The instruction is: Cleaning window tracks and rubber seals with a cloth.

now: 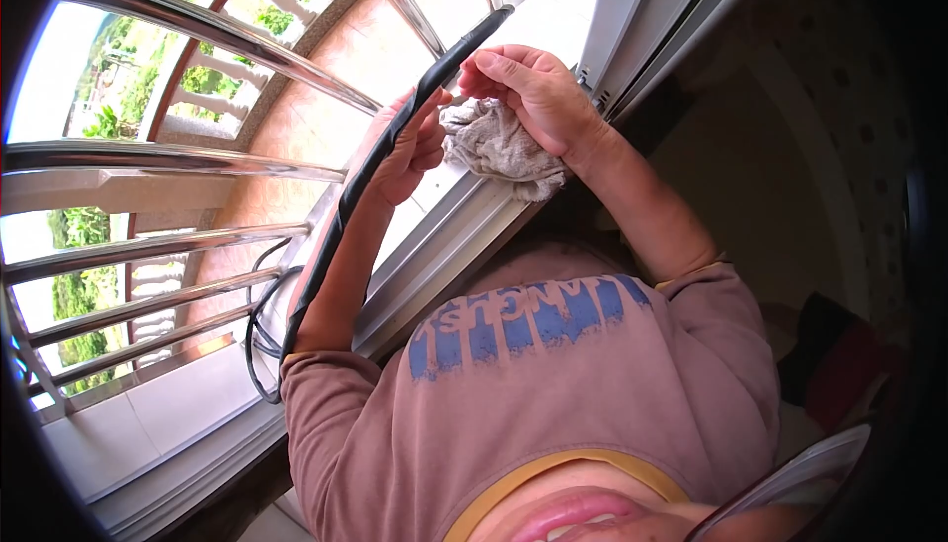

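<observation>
A long black wrapped cable (378, 164) runs slantwise from beside my left upper arm toward the window bars, spiral seams showing along its covering. My left hand (406, 146) is around its middle, fingers curled; the cable hides part of the palm. Close to the cable's upper stretch, my right hand (529, 87) has thumb and forefinger brought together, and whether something thin is between them is too small to tell. A crumpled grey rag (500, 146) lies on the sill beneath my right hand.
Shiny metal window bars (222, 161) stand on the left, with a balustraded balcony beyond. A thin black cord (255, 335) loops by the lower bars. The metal sliding-window track (437, 227) runs before my chest, below a white tiled sill (141, 416). A window frame (622, 16) rises at upper right.
</observation>
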Available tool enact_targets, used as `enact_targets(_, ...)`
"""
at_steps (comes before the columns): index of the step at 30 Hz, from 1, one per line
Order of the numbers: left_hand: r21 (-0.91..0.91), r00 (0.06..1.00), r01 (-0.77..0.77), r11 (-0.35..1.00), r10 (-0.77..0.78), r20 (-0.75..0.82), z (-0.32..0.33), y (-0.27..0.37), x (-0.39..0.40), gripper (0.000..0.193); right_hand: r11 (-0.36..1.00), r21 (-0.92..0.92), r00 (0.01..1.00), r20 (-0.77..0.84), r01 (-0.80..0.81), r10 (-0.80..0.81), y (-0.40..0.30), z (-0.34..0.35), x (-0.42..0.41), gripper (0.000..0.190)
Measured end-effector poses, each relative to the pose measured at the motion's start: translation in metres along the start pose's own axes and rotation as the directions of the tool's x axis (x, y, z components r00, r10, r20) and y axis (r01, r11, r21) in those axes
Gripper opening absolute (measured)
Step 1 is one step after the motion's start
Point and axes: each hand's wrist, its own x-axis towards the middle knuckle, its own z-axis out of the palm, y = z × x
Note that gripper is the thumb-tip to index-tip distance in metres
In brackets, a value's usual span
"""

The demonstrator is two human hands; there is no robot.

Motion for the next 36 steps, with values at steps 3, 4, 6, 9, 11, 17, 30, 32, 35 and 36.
enact_targets(3,0.008,1.000,0.013,1.000,-0.013,-0.013,-0.001,0.000,0.000,0.033,0.998,-0.056,1.000,-0.023,-0.012,0.011,-0.002,0.003,0.001,0.019)
enact_targets(4,0.002,1.000,0.007,1.000,-0.007,-0.008,-0.002,0.000,0.001,0.034,0.993,-0.114,0.999,-0.041,-0.029,0.025,-0.002,0.003,0.001,0.018)
enact_targets(6,-0.006,1.000,0.001,1.000,-0.001,-0.004,-0.005,-0.001,0.003,0.034,0.994,-0.108,0.999,-0.040,-0.029,0.025,-0.002,0.001,0.002,0.018)
enact_targets(9,-0.028,0.999,-0.030,0.999,0.030,0.028,-0.010,-0.004,0.005,0.035,0.996,-0.091,0.999,-0.040,-0.025,0.021,-0.003,0.002,0.002,0.018)
enact_targets(11,-0.039,0.997,-0.045,0.998,0.047,0.063,-0.011,-0.004,0.005,0.034,0.997,-0.079,0.999,-0.045,-0.020,0.017,-0.004,0.002,0.001,0.019)
enact_targets(17,-0.046,0.998,-0.031,0.998,0.034,0.057,-0.012,-0.007,0.006,0.033,0.997,-0.066,0.996,-0.077,-0.041,0.036,-0.006,0.005,0.001,0.030)
enact_targets(30,-0.022,0.999,-0.004,1.000,0.005,0.042,-0.003,-0.003,0.007,0.032,0.996,-0.083,0.998,-0.055,-0.041,0.037,-0.007,0.003,0.000,0.014)
enact_targets(32,0.001,1.000,0.010,1.000,-0.010,0.018,-0.001,-0.004,0.008,0.032,0.995,-0.098,1.000,-0.026,-0.011,0.008,-0.009,0.003,-0.002,0.012)
enact_targets(35,0.023,0.999,0.026,0.999,-0.025,-0.020,0.001,-0.004,0.007,0.031,0.977,-0.214,1.000,-0.010,0.017,-0.019,-0.009,0.008,-0.005,0.018)
enact_targets(36,0.058,1.000,0.023,0.998,-0.022,-0.012,0.002,-0.005,0.006,0.026,0.975,-0.221,1.000,0.014,0.012,-0.009,-0.009,0.007,-0.004,0.020)
